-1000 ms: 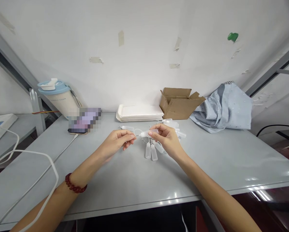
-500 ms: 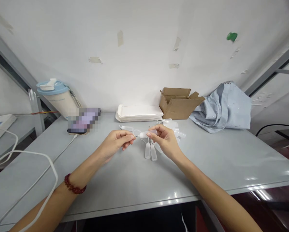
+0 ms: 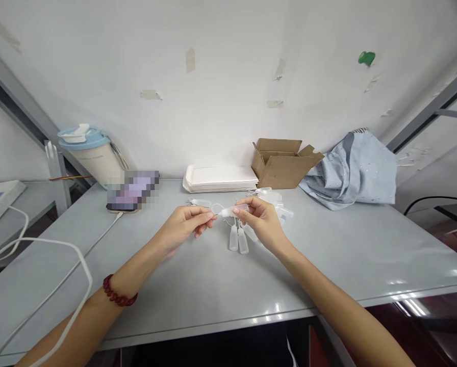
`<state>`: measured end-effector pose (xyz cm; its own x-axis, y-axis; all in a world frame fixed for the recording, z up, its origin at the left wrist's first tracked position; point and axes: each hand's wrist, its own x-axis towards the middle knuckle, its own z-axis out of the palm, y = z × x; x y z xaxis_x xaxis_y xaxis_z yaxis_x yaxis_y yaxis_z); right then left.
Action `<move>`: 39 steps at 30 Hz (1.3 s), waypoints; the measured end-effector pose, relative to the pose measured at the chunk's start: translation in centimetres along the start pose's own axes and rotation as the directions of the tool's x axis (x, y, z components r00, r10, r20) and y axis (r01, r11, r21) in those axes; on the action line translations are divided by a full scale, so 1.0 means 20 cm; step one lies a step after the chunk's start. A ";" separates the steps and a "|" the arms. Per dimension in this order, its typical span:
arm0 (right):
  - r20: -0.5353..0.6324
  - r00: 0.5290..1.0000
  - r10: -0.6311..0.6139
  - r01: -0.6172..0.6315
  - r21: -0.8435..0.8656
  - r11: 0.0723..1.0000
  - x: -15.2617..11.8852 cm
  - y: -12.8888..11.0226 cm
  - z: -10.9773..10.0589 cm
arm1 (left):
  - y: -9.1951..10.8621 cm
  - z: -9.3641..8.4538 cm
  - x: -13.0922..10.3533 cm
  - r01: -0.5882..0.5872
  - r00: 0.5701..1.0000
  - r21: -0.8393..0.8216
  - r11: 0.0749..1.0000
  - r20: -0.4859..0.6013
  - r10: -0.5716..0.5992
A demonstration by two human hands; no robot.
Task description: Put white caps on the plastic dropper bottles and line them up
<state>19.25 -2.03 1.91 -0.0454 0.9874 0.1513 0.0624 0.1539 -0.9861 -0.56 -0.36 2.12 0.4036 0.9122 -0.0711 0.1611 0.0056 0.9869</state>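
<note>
Right hand (image 3: 262,219) gripping one bottle (image 3: 228,211), left hand (image 3: 185,223) pinching its thin tip (image 3: 218,214), one cardboard box (image 3: 282,171)

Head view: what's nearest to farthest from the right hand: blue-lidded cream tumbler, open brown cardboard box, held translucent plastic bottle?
1. Translucent plastic bottle, in the right hand.
2. Open brown cardboard box, beyond it.
3. Blue-lidded cream tumbler, far left.

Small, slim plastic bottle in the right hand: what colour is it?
The small, slim plastic bottle is translucent white, per the head view.
</note>
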 end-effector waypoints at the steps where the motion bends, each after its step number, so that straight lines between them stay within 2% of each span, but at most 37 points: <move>1: -0.012 1.000 0.003 -0.003 -0.002 1.000 0.00 -0.01 0.00 | 0.00 0.00 0.00 -0.013 1.000 0.016 1.000 -0.021 0.013; 5: -0.045 0.999 0.021 -0.021 -0.014 1.000 0.01 -0.01 0.00 | 0.02 0.01 -0.01 -0.066 0.992 0.159 0.985 -0.096 0.082; 9: -0.003 1.000 0.013 -0.013 -0.022 1.000 0.00 0.00 0.01 | 0.03 0.02 -0.02 -0.107 0.990 0.269 0.957 -0.064 0.128; 18: 0.166 0.984 0.066 -0.068 0.010 0.998 0.00 0.00 -0.01 | 0.03 0.01 -0.02 -0.126 0.977 0.280 0.952 -0.132 0.168; 23: 0.168 0.986 0.010 -0.006 -0.022 1.000 0.00 0.01 -0.02 | 0.02 0.01 -0.02 -0.129 0.982 0.274 0.953 -0.097 0.161; 39: 0.210 0.978 0.005 -0.012 0.029 1.000 0.00 0.04 -0.01 | 0.00 0.02 -0.02 -0.114 0.987 0.235 0.965 -0.087 0.138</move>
<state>19.48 -1.92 1.16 -0.2533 0.9588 0.1284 0.0337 0.1414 -0.9894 -0.29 -0.82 2.04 0.3422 0.9363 0.0786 0.3206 -0.1950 0.9269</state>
